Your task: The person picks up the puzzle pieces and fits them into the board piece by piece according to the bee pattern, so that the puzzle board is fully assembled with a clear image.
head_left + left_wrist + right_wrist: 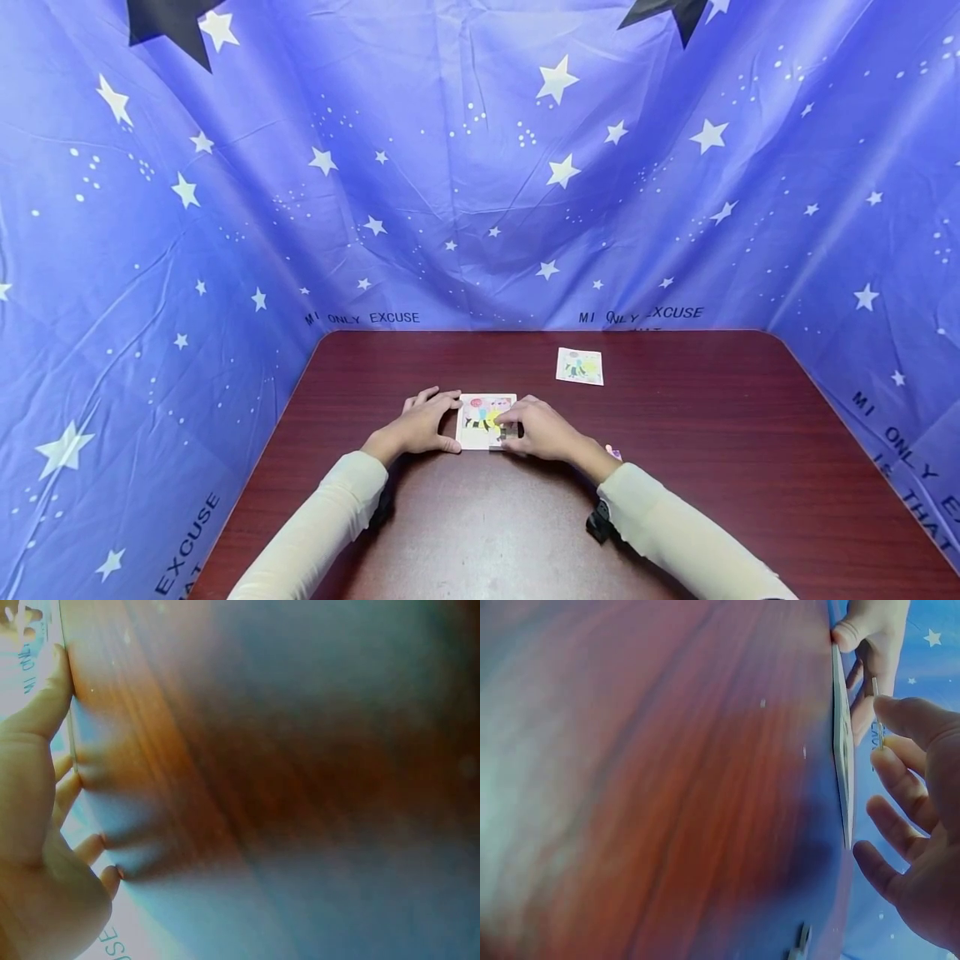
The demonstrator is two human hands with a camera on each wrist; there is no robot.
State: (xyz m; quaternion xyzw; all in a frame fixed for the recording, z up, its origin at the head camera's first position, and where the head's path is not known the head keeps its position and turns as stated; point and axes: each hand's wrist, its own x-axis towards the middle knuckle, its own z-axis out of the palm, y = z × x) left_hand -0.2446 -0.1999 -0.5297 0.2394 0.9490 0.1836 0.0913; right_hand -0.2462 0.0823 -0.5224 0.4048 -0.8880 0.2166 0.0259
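Note:
A square white-bordered picture puzzle board (472,442) with a yellow and black figure lies flat on the table. My left hand (420,423) rests at its left side, thumb and fingertips along the edge. Over the board's right part is my right hand (546,429), pinching a thin puzzle piece (878,724) between thumb and fingertip. Seen edge-on in the right wrist view, the piece is held above the board (841,742); its printed face is hidden there. In the left wrist view the left hand's fingertips (91,847) touch the table.
On the dark red wooden table (697,417), a white card (580,367) with a similar yellow picture lies behind and to the right. A small pink and purple piece (613,452) shows beside the right wrist. Blue star-printed curtains (465,208) surround the table.

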